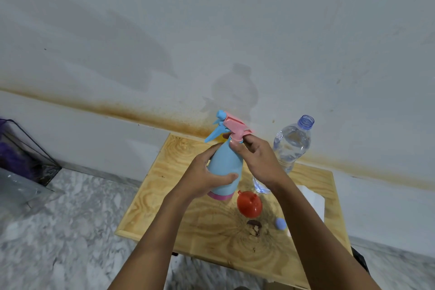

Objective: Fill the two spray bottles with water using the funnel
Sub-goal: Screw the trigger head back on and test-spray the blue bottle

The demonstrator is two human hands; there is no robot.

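A light blue spray bottle (226, 165) with a pink base band is held above the wooden table (164, 195). My left hand (202, 179) wraps around its body. My right hand (256, 160) grips the collar under the pink spray head (236, 126), which has a blue trigger and nozzle. A red funnel (249, 203) lies on the table just below the bottle. An uncapped clear water bottle (292, 146) with water in it stands behind my right hand. A bit of yellow shows behind the spray bottle's neck; I cannot tell what it is.
A small blue cap (280, 223) lies right of the funnel. A white block (313, 198) sits at the table's right side. A dark knot (254, 227) marks the wood. A glass tank (26, 158) with purple contents stands on the marble floor at left.
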